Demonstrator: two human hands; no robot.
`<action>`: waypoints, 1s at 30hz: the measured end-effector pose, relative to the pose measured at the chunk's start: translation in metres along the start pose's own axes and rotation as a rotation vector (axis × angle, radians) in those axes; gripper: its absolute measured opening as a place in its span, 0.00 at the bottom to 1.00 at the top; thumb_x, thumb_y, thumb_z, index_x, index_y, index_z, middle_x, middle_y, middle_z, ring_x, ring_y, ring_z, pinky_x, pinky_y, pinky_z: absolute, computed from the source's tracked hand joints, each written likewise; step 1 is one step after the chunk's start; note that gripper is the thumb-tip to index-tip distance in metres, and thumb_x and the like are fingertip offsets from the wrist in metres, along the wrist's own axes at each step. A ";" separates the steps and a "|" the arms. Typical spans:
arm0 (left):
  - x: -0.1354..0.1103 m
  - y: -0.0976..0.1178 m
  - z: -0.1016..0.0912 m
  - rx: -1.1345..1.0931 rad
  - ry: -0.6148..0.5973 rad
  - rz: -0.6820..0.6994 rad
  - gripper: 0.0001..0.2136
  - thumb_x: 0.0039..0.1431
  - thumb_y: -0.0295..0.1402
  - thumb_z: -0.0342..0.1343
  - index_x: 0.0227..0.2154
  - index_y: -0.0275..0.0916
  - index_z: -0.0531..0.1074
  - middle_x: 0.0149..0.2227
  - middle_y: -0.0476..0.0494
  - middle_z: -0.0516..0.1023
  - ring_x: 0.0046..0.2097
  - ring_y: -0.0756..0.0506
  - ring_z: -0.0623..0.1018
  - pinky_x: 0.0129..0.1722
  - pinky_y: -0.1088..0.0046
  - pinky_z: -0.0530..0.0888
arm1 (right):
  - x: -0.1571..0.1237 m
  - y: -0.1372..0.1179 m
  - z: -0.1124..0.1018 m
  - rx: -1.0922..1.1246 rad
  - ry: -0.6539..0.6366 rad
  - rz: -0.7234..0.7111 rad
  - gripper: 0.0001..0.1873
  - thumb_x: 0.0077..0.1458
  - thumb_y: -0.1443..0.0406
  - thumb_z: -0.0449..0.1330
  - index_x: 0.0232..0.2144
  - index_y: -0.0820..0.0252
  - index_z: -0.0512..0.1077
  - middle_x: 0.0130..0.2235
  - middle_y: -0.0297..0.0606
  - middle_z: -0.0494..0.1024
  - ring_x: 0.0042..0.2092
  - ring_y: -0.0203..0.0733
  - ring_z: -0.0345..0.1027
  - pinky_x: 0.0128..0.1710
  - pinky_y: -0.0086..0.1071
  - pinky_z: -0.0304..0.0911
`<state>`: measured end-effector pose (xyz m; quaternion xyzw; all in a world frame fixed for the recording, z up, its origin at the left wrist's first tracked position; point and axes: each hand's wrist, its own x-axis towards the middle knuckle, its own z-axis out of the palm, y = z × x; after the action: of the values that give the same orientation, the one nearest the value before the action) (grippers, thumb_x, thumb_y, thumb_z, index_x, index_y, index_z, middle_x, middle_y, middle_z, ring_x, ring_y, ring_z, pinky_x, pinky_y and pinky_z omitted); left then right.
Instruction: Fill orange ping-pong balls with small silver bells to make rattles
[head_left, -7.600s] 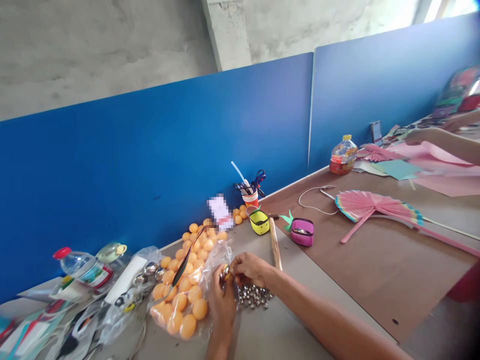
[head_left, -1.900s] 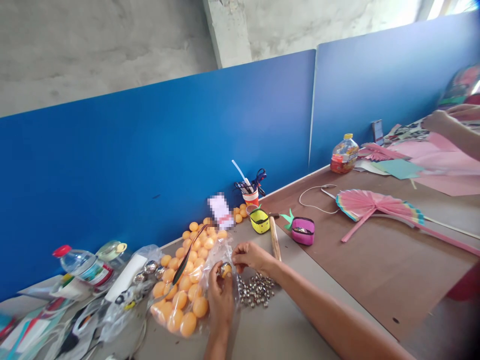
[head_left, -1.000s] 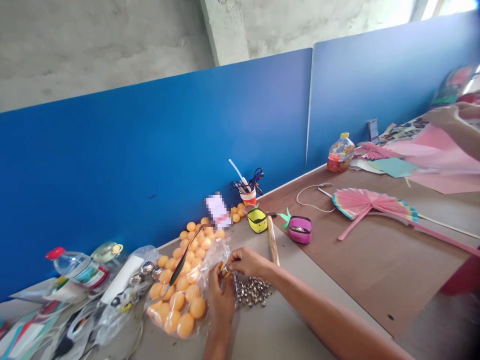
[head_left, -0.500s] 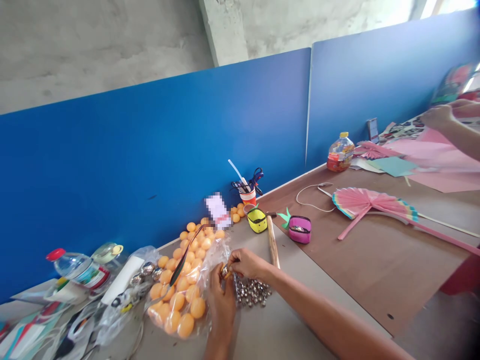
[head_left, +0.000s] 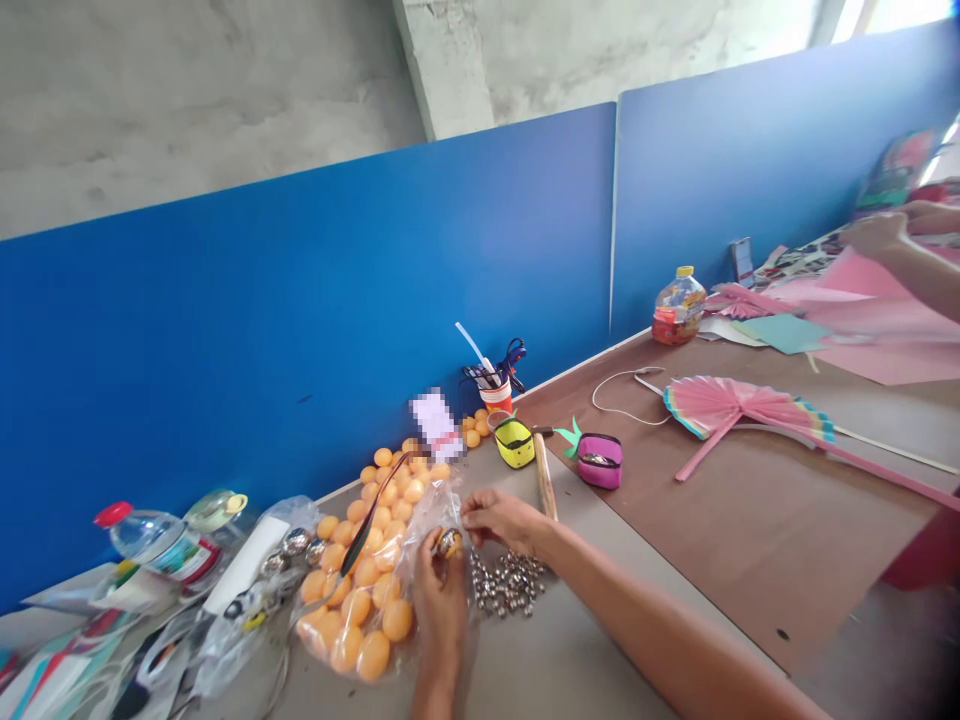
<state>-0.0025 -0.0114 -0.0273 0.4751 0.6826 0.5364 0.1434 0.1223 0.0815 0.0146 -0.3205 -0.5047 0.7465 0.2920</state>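
Note:
My left hand (head_left: 441, 590) is closed around a shiny metallic ball (head_left: 450, 543), which shows between thumb and fingertips. Just right of it, my right hand (head_left: 501, 519) has its fingers pinched together, a little apart from the ball; whether something small is in them I cannot make out. Under the right wrist lies a pile of small silvery bells or beads (head_left: 508, 585) on the grey table. A clear plastic bag of orange balls (head_left: 375, 590) touches the left hand's left side. Behind the right hand lies a hammer (head_left: 546, 480) with a wooden handle.
A yellow pouch (head_left: 514, 442) and a purple pouch (head_left: 600, 460) stand beyond the hands, near a cup of tools (head_left: 496, 394). Bottles, including a red-capped one (head_left: 161, 540), and clutter lie left. Rightward are a pink paper fan (head_left: 739, 410), a juice bottle (head_left: 679, 308) and another person's hands (head_left: 881, 235).
My right hand has drawn back from the ball, leaving a gap between the hands. The ball now shows more fully in my left hand.

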 end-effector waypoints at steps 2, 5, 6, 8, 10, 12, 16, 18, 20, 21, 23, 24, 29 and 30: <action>0.001 0.002 -0.001 -0.049 0.016 -0.021 0.20 0.54 0.45 0.54 0.46 0.37 0.69 0.45 0.35 0.77 0.46 0.38 0.76 0.47 0.58 0.72 | 0.001 -0.003 -0.006 0.131 0.023 -0.024 0.08 0.37 0.73 0.57 0.25 0.62 0.66 0.21 0.27 0.71 0.21 0.31 0.65 0.26 0.27 0.61; 0.001 0.004 -0.001 -0.094 0.014 -0.014 0.21 0.53 0.46 0.55 0.46 0.37 0.69 0.45 0.35 0.77 0.46 0.38 0.76 0.47 0.58 0.72 | 0.003 -0.002 -0.009 0.153 0.065 -0.013 0.07 0.39 0.73 0.58 0.25 0.62 0.66 0.22 0.29 0.72 0.20 0.30 0.64 0.23 0.26 0.60; 0.001 0.004 -0.001 -0.100 0.008 -0.010 0.22 0.53 0.47 0.55 0.46 0.38 0.69 0.45 0.35 0.77 0.47 0.38 0.76 0.47 0.58 0.72 | 0.005 -0.001 -0.010 0.143 0.071 -0.003 0.05 0.41 0.72 0.59 0.25 0.62 0.66 0.22 0.29 0.72 0.19 0.30 0.63 0.22 0.26 0.58; 0.001 0.004 -0.001 -0.103 -0.004 -0.004 0.22 0.54 0.47 0.55 0.46 0.38 0.69 0.46 0.35 0.77 0.47 0.38 0.76 0.48 0.58 0.72 | 0.007 0.003 -0.009 0.132 0.075 0.014 0.05 0.46 0.69 0.61 0.24 0.62 0.66 0.21 0.29 0.72 0.17 0.28 0.60 0.19 0.25 0.56; 0.001 0.003 -0.002 -0.101 -0.010 0.000 0.22 0.54 0.47 0.54 0.46 0.38 0.69 0.46 0.35 0.77 0.47 0.39 0.76 0.48 0.58 0.72 | 0.008 0.005 -0.008 0.158 0.070 0.020 0.09 0.47 0.67 0.63 0.23 0.63 0.66 0.20 0.29 0.72 0.17 0.28 0.60 0.19 0.25 0.57; 0.001 0.002 -0.002 -0.094 -0.013 0.003 0.22 0.54 0.47 0.54 0.46 0.38 0.69 0.46 0.35 0.77 0.47 0.39 0.76 0.48 0.58 0.72 | 0.007 0.004 -0.007 0.220 0.041 0.036 0.11 0.46 0.66 0.65 0.23 0.63 0.66 0.20 0.30 0.73 0.18 0.29 0.63 0.22 0.25 0.61; 0.002 -0.002 -0.002 -0.114 -0.030 0.001 0.20 0.55 0.46 0.54 0.47 0.39 0.68 0.46 0.36 0.77 0.47 0.39 0.76 0.48 0.59 0.72 | 0.001 -0.004 -0.006 0.344 -0.051 0.085 0.08 0.45 0.70 0.65 0.24 0.64 0.68 0.24 0.35 0.76 0.25 0.31 0.71 0.32 0.25 0.67; 0.002 -0.003 -0.001 -0.123 -0.035 -0.003 0.20 0.56 0.46 0.54 0.47 0.39 0.68 0.46 0.36 0.77 0.47 0.40 0.76 0.48 0.59 0.72 | -0.002 -0.007 -0.005 0.361 -0.060 0.104 0.06 0.44 0.73 0.64 0.25 0.65 0.68 0.25 0.37 0.77 0.27 0.32 0.72 0.34 0.26 0.68; 0.002 -0.003 -0.001 -0.118 -0.031 -0.008 0.20 0.55 0.45 0.54 0.47 0.39 0.68 0.46 0.36 0.77 0.47 0.40 0.76 0.48 0.59 0.72 | -0.004 -0.009 -0.004 0.357 -0.063 0.112 0.06 0.43 0.73 0.63 0.25 0.64 0.68 0.25 0.37 0.77 0.28 0.34 0.73 0.35 0.27 0.68; 0.001 -0.003 -0.002 -0.114 -0.027 -0.013 0.21 0.55 0.45 0.54 0.48 0.39 0.68 0.47 0.36 0.77 0.47 0.40 0.76 0.48 0.59 0.72 | -0.004 -0.008 -0.004 0.345 -0.063 0.108 0.06 0.43 0.73 0.63 0.25 0.64 0.68 0.25 0.36 0.77 0.28 0.34 0.73 0.34 0.28 0.68; 0.001 -0.001 -0.002 -0.106 -0.021 -0.026 0.21 0.55 0.45 0.55 0.48 0.39 0.68 0.47 0.36 0.77 0.47 0.39 0.76 0.48 0.59 0.72 | -0.005 -0.007 -0.002 0.292 -0.054 0.087 0.07 0.41 0.73 0.63 0.25 0.63 0.68 0.21 0.32 0.74 0.24 0.33 0.70 0.30 0.28 0.66; 0.000 0.001 -0.002 -0.103 -0.017 -0.035 0.21 0.55 0.45 0.55 0.48 0.39 0.68 0.47 0.36 0.77 0.48 0.39 0.76 0.48 0.59 0.73 | -0.005 -0.006 -0.001 0.256 -0.044 0.071 0.07 0.40 0.73 0.63 0.25 0.63 0.68 0.20 0.29 0.72 0.22 0.32 0.68 0.28 0.27 0.64; 0.000 0.006 -0.001 -0.108 -0.016 -0.088 0.21 0.55 0.44 0.54 0.48 0.39 0.67 0.49 0.35 0.76 0.50 0.39 0.75 0.49 0.60 0.72 | -0.005 -0.001 0.008 0.096 -0.023 0.026 0.06 0.40 0.72 0.60 0.26 0.61 0.67 0.16 0.25 0.69 0.18 0.31 0.62 0.23 0.26 0.57; 0.000 0.006 -0.001 -0.106 -0.018 -0.094 0.21 0.55 0.44 0.54 0.49 0.38 0.67 0.49 0.35 0.76 0.50 0.40 0.75 0.49 0.60 0.72 | -0.005 -0.001 0.010 0.066 -0.015 0.020 0.06 0.41 0.72 0.58 0.26 0.61 0.67 0.15 0.25 0.69 0.18 0.31 0.62 0.23 0.26 0.56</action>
<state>0.0003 -0.0121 -0.0219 0.4390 0.6734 0.5604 0.1994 0.1177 0.0728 0.0189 -0.3103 -0.4787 0.7680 0.2910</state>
